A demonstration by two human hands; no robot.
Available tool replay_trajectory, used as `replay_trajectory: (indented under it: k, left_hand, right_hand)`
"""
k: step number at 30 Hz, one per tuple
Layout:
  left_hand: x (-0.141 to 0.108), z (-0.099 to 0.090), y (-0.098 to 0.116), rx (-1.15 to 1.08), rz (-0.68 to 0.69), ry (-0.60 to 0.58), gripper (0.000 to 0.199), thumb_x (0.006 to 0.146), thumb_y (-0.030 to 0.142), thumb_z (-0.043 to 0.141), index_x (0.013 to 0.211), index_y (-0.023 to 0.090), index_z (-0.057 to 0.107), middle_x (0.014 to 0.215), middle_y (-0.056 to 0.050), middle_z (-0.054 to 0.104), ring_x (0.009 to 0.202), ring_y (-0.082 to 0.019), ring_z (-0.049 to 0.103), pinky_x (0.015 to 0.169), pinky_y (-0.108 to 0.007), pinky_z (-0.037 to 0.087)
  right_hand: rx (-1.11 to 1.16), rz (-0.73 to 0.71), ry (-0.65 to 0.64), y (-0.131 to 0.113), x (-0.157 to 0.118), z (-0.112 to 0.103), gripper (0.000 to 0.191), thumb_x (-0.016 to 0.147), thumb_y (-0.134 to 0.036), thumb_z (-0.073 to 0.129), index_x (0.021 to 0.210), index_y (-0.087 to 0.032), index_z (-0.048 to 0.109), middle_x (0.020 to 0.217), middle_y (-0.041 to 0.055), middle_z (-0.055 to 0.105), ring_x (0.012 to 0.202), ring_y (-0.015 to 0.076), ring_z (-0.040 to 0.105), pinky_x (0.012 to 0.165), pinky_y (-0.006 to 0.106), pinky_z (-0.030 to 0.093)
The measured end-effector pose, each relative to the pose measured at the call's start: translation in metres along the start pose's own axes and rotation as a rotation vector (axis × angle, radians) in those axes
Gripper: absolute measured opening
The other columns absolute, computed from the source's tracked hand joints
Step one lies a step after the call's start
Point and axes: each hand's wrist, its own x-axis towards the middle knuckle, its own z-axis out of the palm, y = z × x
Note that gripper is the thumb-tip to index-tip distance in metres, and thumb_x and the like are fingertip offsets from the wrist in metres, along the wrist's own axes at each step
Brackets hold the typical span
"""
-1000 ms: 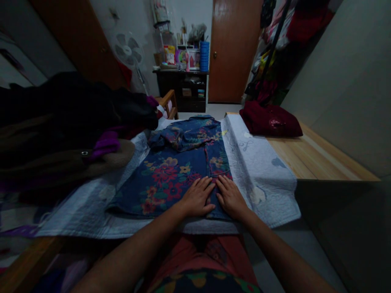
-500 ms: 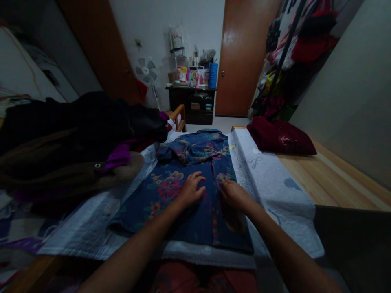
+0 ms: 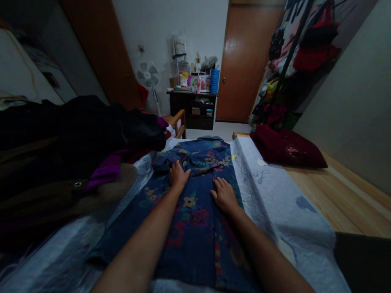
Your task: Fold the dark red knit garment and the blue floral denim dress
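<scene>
The floral garment (image 3: 200,213) is spread lengthwise on the pale quilted cloth (image 3: 259,195), with a gathered fold lying across its upper part; the left hand (image 3: 179,176) is laid at the lower edge of that fold, its fingers loosely parted and the thumb held away, with nothing seen closed inside them; the right hand (image 3: 225,195) is rested lower down, just beside the long front seam, its fingers spread and nothing gripped.

Creases could be pressed into the gathered fold if it is pushed rather than lifted; the front could be skewed if the two sides are dragged unevenly by the palms; the quilted cloth beneath could also be rucked if too much weight is borne by the hands; much of the lower garment is covered by the forearms, so a turned hem there could be missed.

Little room is left on the left, where the cloth is crowded by the dark clothes pile (image 3: 76,126); more is offered on the right, up to the wooden board (image 3: 308,179) on which the maroon garment (image 3: 287,146) is set; at the far end, the collar is brought near the cloth's edge, with floor beyond.
</scene>
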Motion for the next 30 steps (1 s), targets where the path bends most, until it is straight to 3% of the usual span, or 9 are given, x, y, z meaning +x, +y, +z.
replay_trajectory:
  k: [4,6,8,12,15,18,22,26,30]
  left_hand:
    - [0.022,0.001,-0.011,-0.272,-0.195,-0.006,0.043,0.066,0.019,0.069,0.108,0.018,0.060,0.115,-0.016,0.066,0.114,-0.034,0.058,0.097,-0.043,0.041]
    - [0.032,0.000,-0.016,-0.388,-0.259,-0.004,0.025,0.064,0.015,0.065,0.089,0.019,0.064,0.098,-0.013,0.071,0.104,-0.033,0.063,0.091,-0.043,0.044]
    - [0.038,0.002,-0.020,-0.472,-0.275,0.015,0.018,0.065,0.016,0.061,0.082,0.018,0.063,0.088,-0.010,0.072,0.095,-0.030,0.066,0.085,-0.040,0.048]
    - [0.039,0.007,-0.019,-0.742,-0.268,0.048,0.033,0.064,0.017,0.055,0.095,0.017,0.064,0.090,-0.003,0.072,0.085,-0.019,0.066,0.078,-0.029,0.051]
    - [0.040,0.003,-0.012,-1.223,-0.298,0.040,0.040,0.056,0.013,0.058,0.095,0.020,0.065,0.086,0.002,0.071,0.079,-0.015,0.066,0.077,-0.028,0.052]
    - [0.045,-0.010,-0.007,-1.600,-0.378,-0.003,0.034,0.050,0.008,0.062,0.082,0.019,0.065,0.071,0.005,0.068,0.071,-0.013,0.065,0.079,-0.030,0.053]
    - [0.051,-0.028,-0.005,-1.742,-0.438,-0.073,0.029,0.057,0.009,0.067,0.084,0.018,0.068,0.080,0.001,0.072,0.079,-0.017,0.068,0.087,-0.036,0.054]
    - [0.054,-0.039,-0.005,-1.794,-0.447,0.029,0.025,0.070,0.010,0.066,0.093,0.019,0.069,0.091,-0.001,0.074,0.093,-0.019,0.069,0.096,-0.037,0.052]
    - [0.059,-0.047,-0.005,-1.848,-0.413,0.088,0.022,0.080,0.015,0.062,0.100,0.019,0.069,0.097,-0.002,0.075,0.102,-0.018,0.067,0.100,-0.038,0.049]
  right_hand:
    - [0.009,0.020,-0.061,0.005,0.020,-0.019,0.037,0.096,-0.037,0.040,0.109,-0.016,0.068,0.120,0.0148,0.065,0.112,0.0264,0.058,0.093,0.035,0.040]
    - [0.036,0.084,-0.093,0.010,0.039,-0.028,0.036,0.096,-0.031,0.037,0.094,-0.019,0.071,0.101,0.0120,0.071,0.096,0.0230,0.064,0.082,0.031,0.042]
    - [0.090,0.135,-0.060,0.017,0.062,-0.033,0.033,0.095,-0.025,0.038,0.094,-0.020,0.071,0.095,0.0096,0.072,0.091,0.0208,0.065,0.078,0.028,0.041]
    - [0.168,0.167,0.085,0.032,0.110,-0.025,0.029,0.091,-0.016,0.043,0.100,-0.019,0.071,0.104,0.0080,0.071,0.098,0.0194,0.062,0.082,0.025,0.040]
    - [0.168,0.241,0.141,0.040,0.133,-0.010,0.032,0.091,-0.014,0.041,0.105,-0.015,0.070,0.108,0.0098,0.069,0.102,0.0192,0.061,0.087,0.024,0.040]
    - [0.158,0.274,0.164,0.045,0.141,0.005,0.034,0.093,-0.017,0.038,0.109,-0.014,0.068,0.111,0.0114,0.067,0.105,0.0199,0.059,0.091,0.027,0.039]
    - [0.087,0.198,0.154,0.045,0.139,0.021,0.036,0.097,-0.031,0.037,0.117,-0.019,0.065,0.130,0.0097,0.060,0.123,0.0212,0.049,0.104,0.032,0.030]
    - [0.010,0.225,0.107,0.039,0.138,0.025,0.047,0.098,-0.046,0.034,0.134,-0.023,0.054,0.147,0.0073,0.045,0.137,0.0276,0.034,0.110,0.044,0.023]
    - [0.002,0.238,0.052,0.036,0.139,0.022,0.054,0.097,-0.052,0.029,0.140,-0.025,0.049,0.151,0.0066,0.040,0.140,0.0297,0.029,0.111,0.048,0.020]
